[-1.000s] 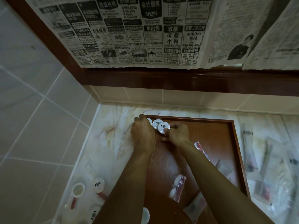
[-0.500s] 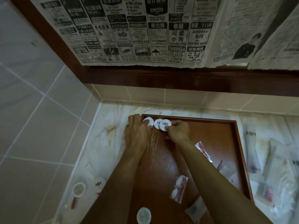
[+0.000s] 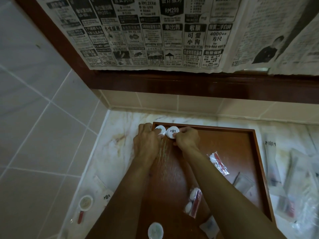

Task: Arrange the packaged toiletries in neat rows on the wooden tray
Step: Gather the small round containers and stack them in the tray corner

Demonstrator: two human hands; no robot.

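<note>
Head view: I note the wooden tray (image 3: 255,144) on the marble counter (image 3: 110,152). Both hands work its far left corner. The left hand (image 3: 146,144) has its fingers curled over one round white packet (image 3: 159,130); the right hand (image 3: 187,139) pinches another round packet (image 3: 172,131) beside it. In my judgement the first row is barely begun. Loose sachets (image 3: 218,163) on the tray and more wrapped items (image 3: 293,187) on the counter remain unplaced.

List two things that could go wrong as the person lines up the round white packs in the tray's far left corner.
1. The right hand pinches a round pack overlapping its neighbour; the row may end up uneven.
2. The forearms cross over loose sachets on the wooden tray and may sweep them askew when pulled back.
</note>
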